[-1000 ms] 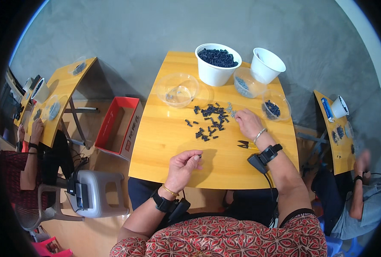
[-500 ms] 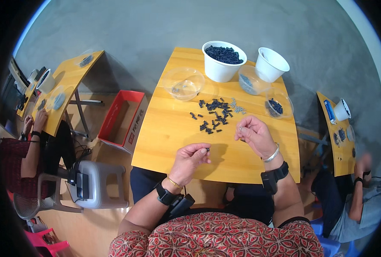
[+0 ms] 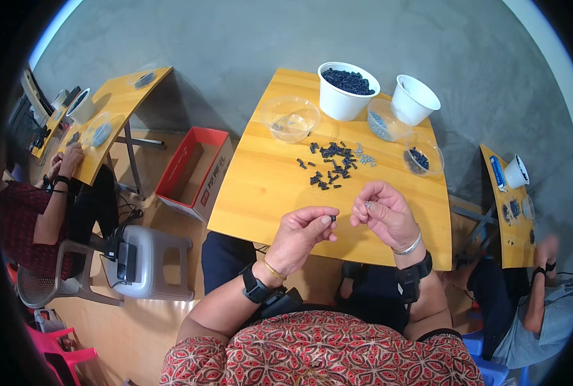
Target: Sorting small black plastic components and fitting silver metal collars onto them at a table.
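My left hand (image 3: 301, 235) pinches a small black plastic part (image 3: 333, 219) between thumb and fingertips, above the near part of the table. Close by on the right, my right hand (image 3: 385, 213) is closed in a pinch on a tiny grey piece (image 3: 367, 204), too small to name. The two hands are a short gap apart. Just beyond them lies a loose scatter of black plastic parts (image 3: 335, 159), with a small patch of grey pieces (image 3: 364, 156) at its right side.
On my table (image 3: 248, 199) stand a white bucket of black parts (image 3: 347, 90), another white bucket (image 3: 415, 100), and clear bowls (image 3: 290, 118), (image 3: 423, 154), (image 3: 388, 120). A red-rimmed box (image 3: 196, 170) and a grey stool (image 3: 151, 262) are at left. People work at tables on both sides.
My hands have come closer together, the left moving right with its black part. The right hand has turned slightly and sits a little lower. The whole view has shifted somewhat.
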`<state>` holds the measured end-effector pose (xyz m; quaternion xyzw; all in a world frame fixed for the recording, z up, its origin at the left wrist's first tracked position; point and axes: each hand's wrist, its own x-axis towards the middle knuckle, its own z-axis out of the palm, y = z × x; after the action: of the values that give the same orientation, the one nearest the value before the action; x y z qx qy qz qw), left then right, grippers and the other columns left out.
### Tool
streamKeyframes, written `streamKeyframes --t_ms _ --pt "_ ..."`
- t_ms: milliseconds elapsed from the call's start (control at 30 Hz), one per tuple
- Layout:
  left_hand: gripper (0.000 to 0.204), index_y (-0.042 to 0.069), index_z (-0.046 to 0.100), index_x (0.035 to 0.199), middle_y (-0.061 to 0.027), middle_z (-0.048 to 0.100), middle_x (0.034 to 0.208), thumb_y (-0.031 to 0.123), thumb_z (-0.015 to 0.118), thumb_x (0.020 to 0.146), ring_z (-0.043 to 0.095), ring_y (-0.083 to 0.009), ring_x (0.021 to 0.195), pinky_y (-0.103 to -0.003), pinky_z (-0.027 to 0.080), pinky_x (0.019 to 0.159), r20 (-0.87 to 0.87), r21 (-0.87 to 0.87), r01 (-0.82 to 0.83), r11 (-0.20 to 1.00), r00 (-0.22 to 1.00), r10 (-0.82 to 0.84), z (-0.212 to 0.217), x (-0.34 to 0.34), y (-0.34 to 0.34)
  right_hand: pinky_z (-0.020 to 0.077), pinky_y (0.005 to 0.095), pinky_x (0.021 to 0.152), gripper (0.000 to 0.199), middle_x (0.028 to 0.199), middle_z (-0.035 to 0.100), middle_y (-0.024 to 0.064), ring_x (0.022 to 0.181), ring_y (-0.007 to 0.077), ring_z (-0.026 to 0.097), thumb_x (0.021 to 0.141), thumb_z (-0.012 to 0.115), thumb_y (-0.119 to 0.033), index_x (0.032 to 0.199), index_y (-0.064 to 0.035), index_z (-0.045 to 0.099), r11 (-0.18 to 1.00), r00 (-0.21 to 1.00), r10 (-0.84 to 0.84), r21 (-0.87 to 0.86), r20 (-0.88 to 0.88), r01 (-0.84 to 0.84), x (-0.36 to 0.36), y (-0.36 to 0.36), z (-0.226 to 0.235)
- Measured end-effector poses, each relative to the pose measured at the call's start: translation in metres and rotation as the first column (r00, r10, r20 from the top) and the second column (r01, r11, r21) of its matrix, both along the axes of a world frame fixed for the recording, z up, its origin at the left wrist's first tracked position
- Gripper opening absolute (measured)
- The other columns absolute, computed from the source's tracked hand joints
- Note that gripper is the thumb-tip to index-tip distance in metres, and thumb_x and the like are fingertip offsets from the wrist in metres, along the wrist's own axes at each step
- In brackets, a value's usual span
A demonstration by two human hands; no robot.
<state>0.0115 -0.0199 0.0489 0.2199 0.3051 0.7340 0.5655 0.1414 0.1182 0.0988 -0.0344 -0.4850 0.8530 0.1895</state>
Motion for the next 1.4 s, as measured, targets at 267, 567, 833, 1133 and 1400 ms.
streamKeyframes --t_ms 267,567,833,1133,1400 --pt "0.019 -0.001 0.057 0.103 -0.0069 0.06 0.086 0.005 0.05 0.086 0.058 -0.0127 0.077 -0.028 0.05 0.071 0.0 0.042 0.006 0.999 1.0 -0.006 0.003 0.002 -0.006 0.0491 0.0319 0.072 0.014 0.079 0.054 0.0063 0.071 0.0133 0.052 0.084 0.054 -0.007 0.096 -0.001 0.052 0.998 0.997 0.037 0.051 -0.071 -0.033 0.001 -0.008 0.0" --pt "0.018 -0.001 0.057 0.102 -0.0085 0.06 0.085 0.005 0.05 0.086 0.058 -0.0137 0.075 -0.03 0.051 0.071 0.071 0.07 0.026 0.997 0.997 -0.031 0.008 0.005 -0.008 0.0483 0.0318 0.074 0.012 0.08 0.055 0.0074 0.073 0.0153 0.054 0.083 0.056 -0.008 0.093 -0.001 0.053 0.999 0.999 -0.022 0.048 -0.049 0.024 0.002 -0.015 0.003" --pt "0.017 0.0 0.058 0.1 -0.0066 0.059 0.083 0.005 0.052 0.085 0.056 -0.0132 0.075 -0.03 0.05 0.072 0.058 0.096 0.009 0.995 0.998 -0.015 0.005 0.006 -0.008 0.0392 0.0294 0.065 0.011 0.075 0.048 0.0036 0.071 0.015 0.045 0.08 0.06 -0.01 0.084 -0.0039 0.051 0.997 0.999 -0.048 0.064 -0.021 0.05 -0.001 -0.023 0.006" --pt "0.017 0.0 0.059 0.099 -0.0059 0.058 0.083 0.005 0.053 0.084 0.056 -0.0143 0.074 -0.028 0.049 0.073 0.061 0.05 0.019 0.999 0.998 -0.022 0.009 0.005 -0.007 0.0457 0.0286 0.07 0.011 0.081 0.055 0.0077 0.074 0.0168 0.055 0.081 0.057 -0.003 0.09 -0.0015 0.052 0.996 0.998 -0.014 0.084 -0.066 0.019 -0.001 -0.017 0.0" --pt "0.016 -0.001 0.059 0.098 -0.0072 0.061 0.086 0.003 0.054 0.083 0.058 -0.0143 0.073 -0.026 0.05 0.068 0.09 0.063 0.012 0.998 0.996 -0.017 0.008 0.003 -0.005 0.0463 0.0259 0.071 0.01 0.082 0.056 0.007 0.076 0.0143 0.056 0.082 0.054 -0.001 0.092 -0.0001 0.051 0.954 0.996 -0.09 0.287 -0.012 0.089 -0.002 -0.018 0.0"
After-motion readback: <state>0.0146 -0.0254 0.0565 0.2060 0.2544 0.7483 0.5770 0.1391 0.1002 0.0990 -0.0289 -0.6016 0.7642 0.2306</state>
